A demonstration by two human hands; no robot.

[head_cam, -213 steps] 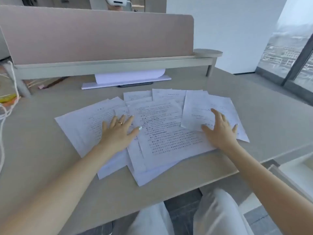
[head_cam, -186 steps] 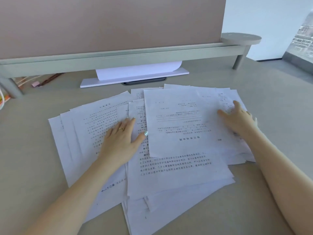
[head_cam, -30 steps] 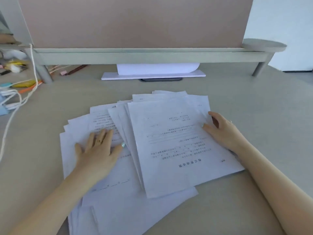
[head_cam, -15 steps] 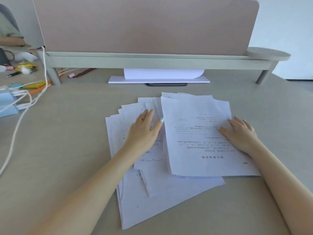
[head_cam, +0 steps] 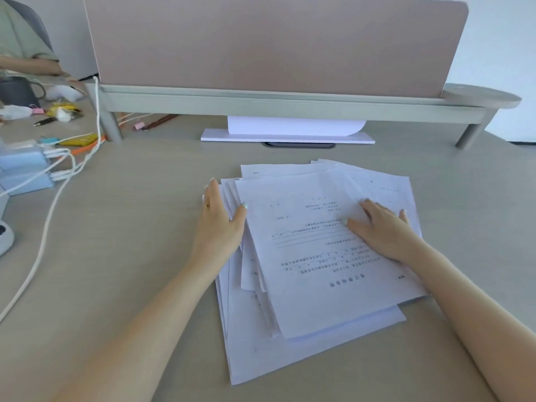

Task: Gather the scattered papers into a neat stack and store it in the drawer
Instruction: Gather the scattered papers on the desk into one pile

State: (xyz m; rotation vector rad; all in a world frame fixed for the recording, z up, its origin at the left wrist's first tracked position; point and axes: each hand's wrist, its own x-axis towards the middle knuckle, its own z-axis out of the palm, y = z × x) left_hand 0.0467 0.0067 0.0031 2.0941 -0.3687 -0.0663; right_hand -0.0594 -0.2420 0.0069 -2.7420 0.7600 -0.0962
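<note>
— White sheets, thin and limp: that is what we have under our hands. The papers lie as a loose, fanned pile in the middle of the desk, corners sticking out at the far end and along the near left.

— And our hands?

— Our left hand is open, fingers together, set edge-on against the left side of the pile, thumb tip resting on the top sheet. Our right hand lies flat and spread on the top sheet near its right side. Neither pinches anything.

— So we are squaring up?

— We judge so. To do it well, we should hold the top down lightly with the right and sweep the left inward in short pushes, so the lower sheets slide and do not buckle. Then we lift the lot and tap a long edge on the desk.

— Will they slide?

— Likely. The desk looks smooth and matt, a pale wood-grain laminate, and the paper is slick, printed in small lines. Too much pressure may crease a corner.

— The drawer?

— We cannot see it. Behind stand a pinkish fabric-looking screen and a grey shelf on round legs.
</note>
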